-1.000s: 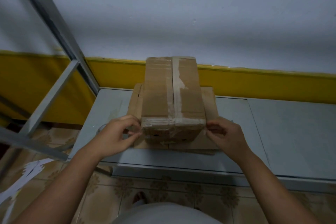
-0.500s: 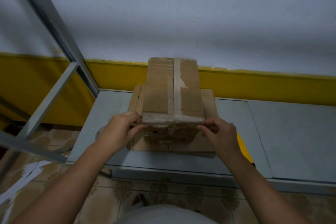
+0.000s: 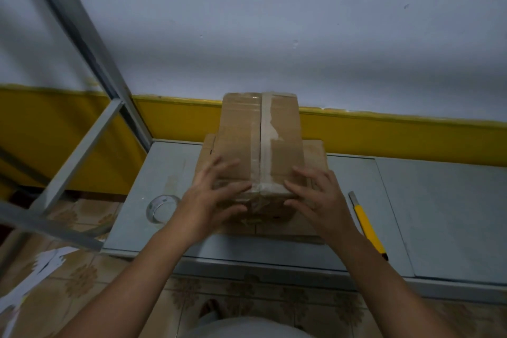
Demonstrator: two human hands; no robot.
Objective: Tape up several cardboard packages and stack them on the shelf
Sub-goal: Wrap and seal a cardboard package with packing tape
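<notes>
clear tape roll (image 3: 162,208) near the tabletop's (image 3: 439,214) front left corner, now in plain view. left hand (image 3: 212,197) up from the side of the box (image 3: 260,145) onto its near top edge, fingers spread flat on the tape. box on flat cardboard (image 3: 315,153), left of the tabletop's middle, towards the back edge. right hand (image 3: 318,197) likewise, fingers spread. probably smoothing the last strip, so nearly ready for shelving. yellow knife (image 3: 367,228) uncovered at right. box front mostly hidden by hands; left hand blurred; shelf boards out of view.
</notes>
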